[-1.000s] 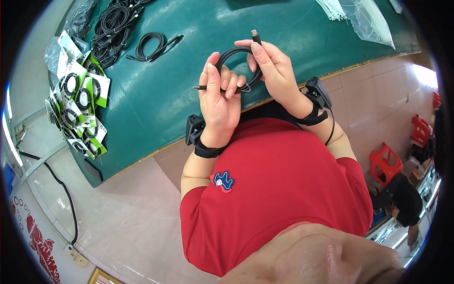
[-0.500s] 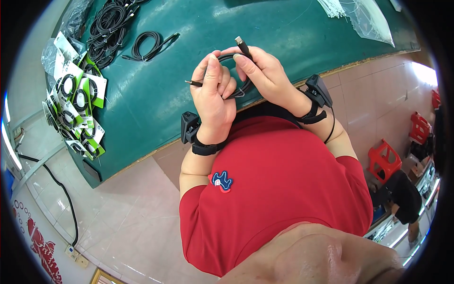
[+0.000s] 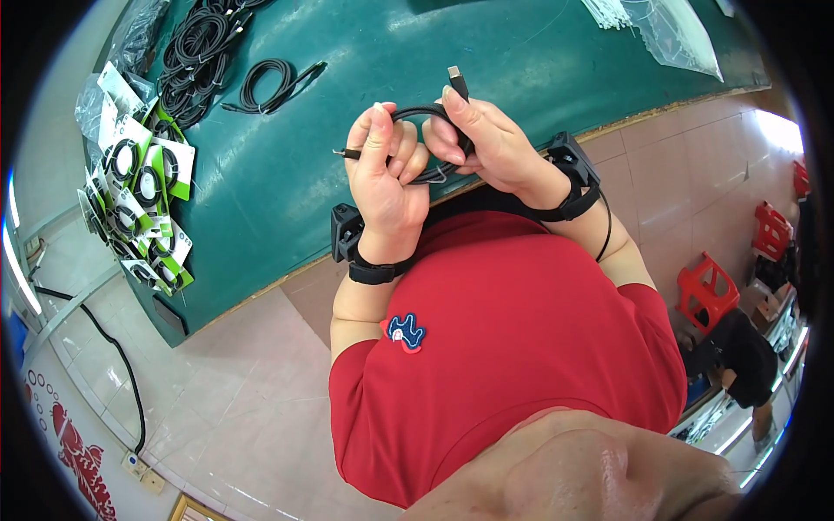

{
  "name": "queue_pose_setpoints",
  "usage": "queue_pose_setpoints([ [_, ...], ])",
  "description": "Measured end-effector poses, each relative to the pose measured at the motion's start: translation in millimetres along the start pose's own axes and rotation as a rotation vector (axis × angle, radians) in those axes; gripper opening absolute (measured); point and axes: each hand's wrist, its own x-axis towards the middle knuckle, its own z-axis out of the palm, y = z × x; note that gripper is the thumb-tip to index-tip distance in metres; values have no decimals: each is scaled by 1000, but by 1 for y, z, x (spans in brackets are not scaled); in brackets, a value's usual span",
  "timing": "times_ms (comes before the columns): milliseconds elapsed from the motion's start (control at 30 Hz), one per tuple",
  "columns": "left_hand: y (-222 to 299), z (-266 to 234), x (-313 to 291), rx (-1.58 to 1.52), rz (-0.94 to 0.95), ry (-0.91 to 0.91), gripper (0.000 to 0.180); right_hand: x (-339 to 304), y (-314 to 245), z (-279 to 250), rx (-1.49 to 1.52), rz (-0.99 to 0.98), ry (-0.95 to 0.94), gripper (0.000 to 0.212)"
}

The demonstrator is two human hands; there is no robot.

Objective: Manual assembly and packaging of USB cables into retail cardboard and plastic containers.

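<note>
The left hand (image 3: 387, 178) and right hand (image 3: 493, 149) grip a black cable (image 3: 420, 111) from left and right, perhaps so it won't uncurl.

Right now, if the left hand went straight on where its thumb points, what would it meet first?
Apparently nothing near: ahead of the left hand the green tabletop looks free, perhaps until a dark shape at the picture's upper edge; depth is unclear.
</note>
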Motion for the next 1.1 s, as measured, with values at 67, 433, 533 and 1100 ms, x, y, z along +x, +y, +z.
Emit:
queue_pose_setpoints([
  [67, 0, 0, -2, -3, -62, -36, 17, 2, -1, 0, 1, -7, 26, 54],
  [433, -8, 7, -19, 187, -172, -63, 36, 2, -12, -2, -12, -123, 259, 56],
  [533, -8, -4, -18, 141, -171, -193, 43, 3, -8, -8, 8, -137, 152, 57],
  [1100, 36, 3, 4, 424, -377, -87, 46, -37, -87, -29, -1580, -595, -206, 38],
])
